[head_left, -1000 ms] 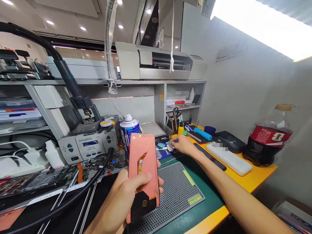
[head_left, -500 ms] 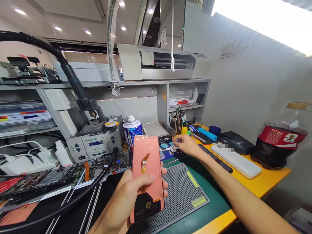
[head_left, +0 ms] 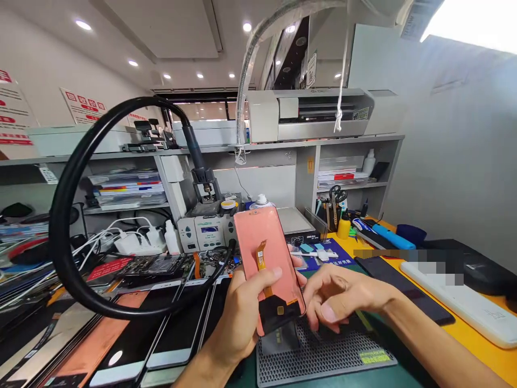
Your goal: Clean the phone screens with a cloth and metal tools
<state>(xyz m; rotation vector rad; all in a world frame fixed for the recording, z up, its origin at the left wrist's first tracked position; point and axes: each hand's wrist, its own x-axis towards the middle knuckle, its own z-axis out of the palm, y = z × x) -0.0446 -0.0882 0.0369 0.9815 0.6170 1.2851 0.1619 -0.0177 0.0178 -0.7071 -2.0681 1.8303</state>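
Note:
My left hand [head_left: 242,307] is closed around a phone screen [head_left: 270,231] and tilts it with its pink back towards me. A flex cable [head_left: 262,256] is on that back, under my thumb, and the lower end is black with a small square chip. Beside the screen's lower right edge is my right hand [head_left: 337,299], fingers curled in and thumb bent against them. Whatever those fingers hold, if anything, is hidden. Below both hands lies a grey perforated mat [head_left: 323,358]; a dark flat piece [head_left: 278,338] shows on it under the screen.
Several phone screens [head_left: 173,323] lie to the left, beneath a thick black hose [head_left: 60,215]. A rework station [head_left: 208,231] and a spray can [head_left: 262,201] stand behind. To the right are a dark phone [head_left: 404,288], a white power bank [head_left: 456,302] and a yellow bottle [head_left: 343,226].
My right hand has come back from the blue mat to the screen's lower right edge. My left hand still holds the screen. The view has turned left.

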